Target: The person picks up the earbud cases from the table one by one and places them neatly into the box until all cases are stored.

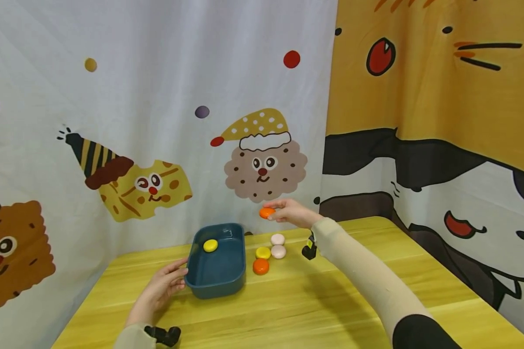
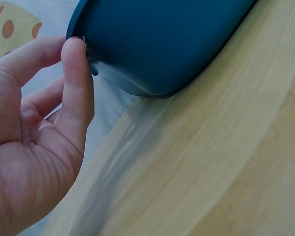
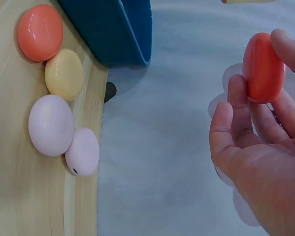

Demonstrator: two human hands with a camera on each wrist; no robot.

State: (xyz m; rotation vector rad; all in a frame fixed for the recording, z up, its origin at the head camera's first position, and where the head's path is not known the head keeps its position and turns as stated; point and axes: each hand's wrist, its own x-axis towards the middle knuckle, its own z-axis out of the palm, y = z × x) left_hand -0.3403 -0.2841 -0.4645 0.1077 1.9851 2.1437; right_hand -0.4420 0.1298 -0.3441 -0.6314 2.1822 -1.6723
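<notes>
My right hand point(image 1: 294, 213) is raised above the table and pinches a glossy orange rounded disc point(image 3: 264, 68) between thumb and fingers. On the table's left side, my left hand point(image 1: 163, 283) grips the rim of a dark blue rectangular bin point(image 1: 216, 292), thumb and forefinger at the edge in the left wrist view. Inside the bin, toward its back left, lies one yellow disc point(image 1: 210, 245). To the right of the bin sit another orange disc point(image 1: 260, 266), a yellow disc point(image 1: 263, 252) and two pale pink discs, a nearer one point(image 1: 278, 252) and a farther one point(image 1: 277, 239).
The wood-grain table point(image 1: 288, 310) ends at a white cartoon-printed curtain point(image 1: 157, 97) behind the bin. A yellow, black and white printed curtain point(image 1: 441, 97) hangs along the right side. A small dark object point(image 3: 110, 91) shows at the table's back edge beside the bin.
</notes>
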